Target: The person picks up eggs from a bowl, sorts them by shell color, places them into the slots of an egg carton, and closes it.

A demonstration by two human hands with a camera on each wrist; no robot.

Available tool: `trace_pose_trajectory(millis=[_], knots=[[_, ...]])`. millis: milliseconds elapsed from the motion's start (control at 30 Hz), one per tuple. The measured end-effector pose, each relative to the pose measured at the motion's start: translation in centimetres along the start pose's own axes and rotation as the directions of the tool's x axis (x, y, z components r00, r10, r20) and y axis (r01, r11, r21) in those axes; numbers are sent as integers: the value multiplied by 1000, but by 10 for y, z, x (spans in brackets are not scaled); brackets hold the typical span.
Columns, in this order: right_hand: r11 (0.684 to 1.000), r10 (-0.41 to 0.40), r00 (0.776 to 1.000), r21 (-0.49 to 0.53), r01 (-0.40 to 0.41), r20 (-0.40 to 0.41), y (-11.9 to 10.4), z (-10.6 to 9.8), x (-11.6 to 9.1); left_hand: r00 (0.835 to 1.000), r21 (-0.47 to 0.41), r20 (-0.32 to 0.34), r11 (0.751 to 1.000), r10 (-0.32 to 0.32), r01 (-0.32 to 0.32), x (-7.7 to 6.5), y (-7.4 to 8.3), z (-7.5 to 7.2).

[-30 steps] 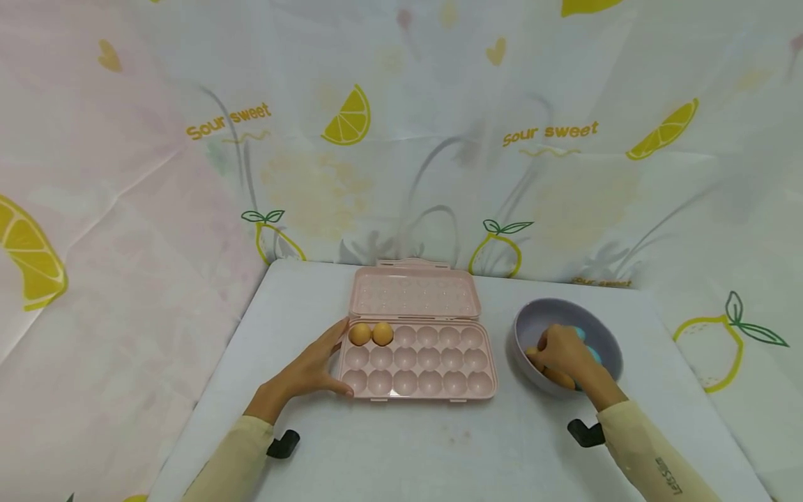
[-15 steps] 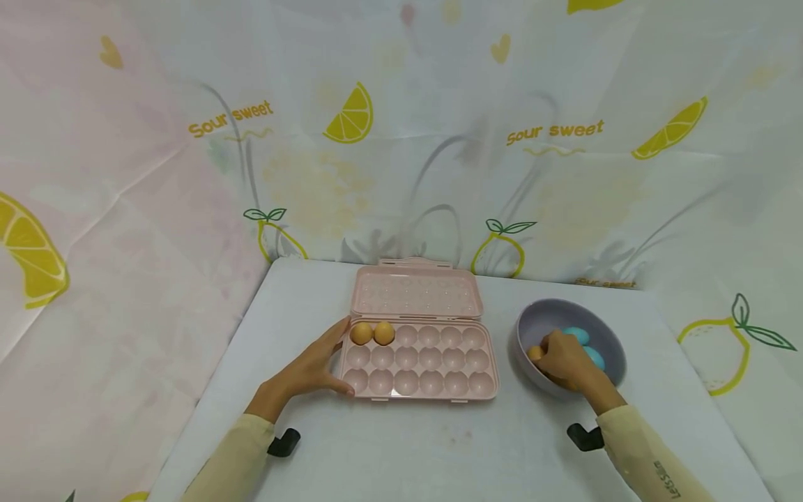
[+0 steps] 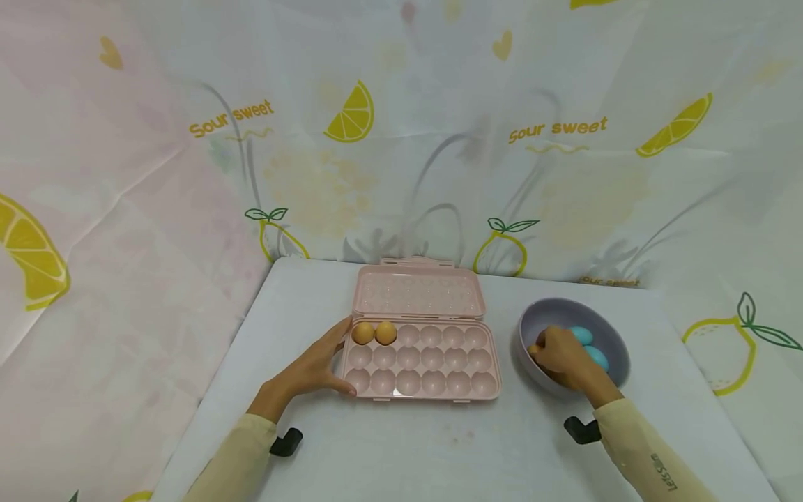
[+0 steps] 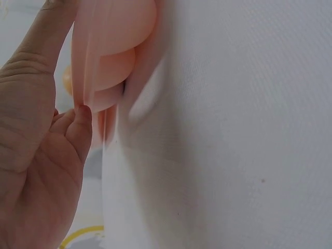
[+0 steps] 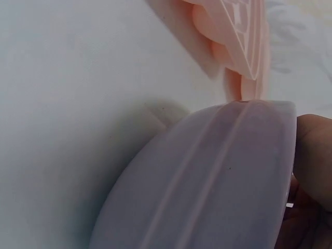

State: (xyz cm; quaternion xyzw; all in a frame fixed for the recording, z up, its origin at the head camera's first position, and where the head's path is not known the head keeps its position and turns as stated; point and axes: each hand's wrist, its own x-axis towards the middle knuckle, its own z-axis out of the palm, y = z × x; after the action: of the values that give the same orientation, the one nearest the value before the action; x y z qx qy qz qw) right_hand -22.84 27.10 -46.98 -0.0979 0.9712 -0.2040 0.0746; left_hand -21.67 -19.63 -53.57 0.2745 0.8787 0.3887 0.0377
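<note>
My left hand holds the left end of an open pink egg box, its thumb at the front corner and its fingers at the back. In the left wrist view, a fingertip presses the box's rim. Two orange-yellow eggs sit in the first two hollows of the back row. My right hand reaches into a grey-purple bowl, fingers curled downward with their tips hidden. Beside them shows part of an orange-yellow egg; I cannot tell whether they grip it. Two blue eggs lie behind that hand.
The pink lid lies folded back behind the box. Both stand on a white-covered table, with the bowl to the right of the box. A lemon-printed cloth hangs at the back and sides. A black wrist mount juts from the right sleeve.
The right hand shifts slightly inside the bowl, and more of the blue eggs shows than a second ago. The left hand stays at the box; the view has shifted slightly.
</note>
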Motion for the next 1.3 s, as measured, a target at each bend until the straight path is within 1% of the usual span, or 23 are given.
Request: trace_pose_trajectory(millis=[133, 300, 467, 533, 633, 767, 967, 1167, 1300], knots=[[1000, -1, 1000, -12, 2, 12, 0, -2, 2, 1000, 4, -7, 1000, 18, -18, 0, -2, 0], [999, -24, 1000, -28, 25, 17, 1, -3, 3, 1000, 19, -2, 1000, 22, -22, 1, 2, -1], [1000, -23, 1000, -20, 23, 20, 2, -4, 3, 1000, 27, 7, 999, 22, -22, 1, 4, -2], [1000, -15, 1000, -15, 16, 22, 3, -4, 3, 1000, 46, 2, 999, 19, -20, 2, 5, -2], [1000, 3, 1000, -11, -2, 28, 4, -4, 4, 999, 78, -13, 997, 32, -31, 2, 5, -2], [1000, 0, 999, -9, 0, 33, 5, -4, 4, 999, 103, -25, 994, 46, -43, 3, 6, -2], [1000, -22, 1000, -22, 22, 4, 5, -4, 4, 1000, 108, -15, 994, 17, -16, 3, 6, -2], [999, -39, 999, -24, 39, -32, 6, -3, 5, 1000, 107, -6, 994, 27, -26, 3, 8, -3], [999, -49, 998, -8, 49, -30, 7, -3, 5, 1000, 103, 3, 994, 30, -30, 2, 7, -3]])
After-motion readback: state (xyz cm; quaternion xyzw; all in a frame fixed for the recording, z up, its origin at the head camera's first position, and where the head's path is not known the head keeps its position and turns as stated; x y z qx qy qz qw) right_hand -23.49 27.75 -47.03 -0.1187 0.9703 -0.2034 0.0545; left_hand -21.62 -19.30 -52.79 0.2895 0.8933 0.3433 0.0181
